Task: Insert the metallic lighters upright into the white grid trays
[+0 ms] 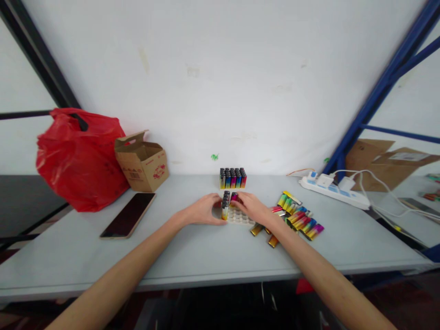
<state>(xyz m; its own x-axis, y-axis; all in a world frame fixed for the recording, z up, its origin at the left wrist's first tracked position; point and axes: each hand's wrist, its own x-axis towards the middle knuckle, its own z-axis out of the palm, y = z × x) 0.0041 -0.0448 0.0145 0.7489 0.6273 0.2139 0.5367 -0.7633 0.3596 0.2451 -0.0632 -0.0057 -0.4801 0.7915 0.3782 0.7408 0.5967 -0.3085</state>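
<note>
A white tray with rows of holes (240, 217) lies on the table between my hands. Along its left side a column of lighters with black tops (225, 207) stands upright. My left hand (208, 210) curves round the tray's left end, its thumb at the front corner and its fingers at the back. Between the fingers of my right hand (251, 206) is a magenta lighter (234, 197), held upright over the tray's back part. My fingers partly cover this lighter, and its lower end cannot be made out. Loose colourful lighters (299, 217) lie in a pile beside my right forearm.
Behind the tray, a block of upright lighters (233, 178) stands near the wall. To the left are a phone (129, 215), an open cardboard box (146, 165) and a red plastic bag (80, 160). A white power strip (335, 190) with plugs and cables lies at right.
</note>
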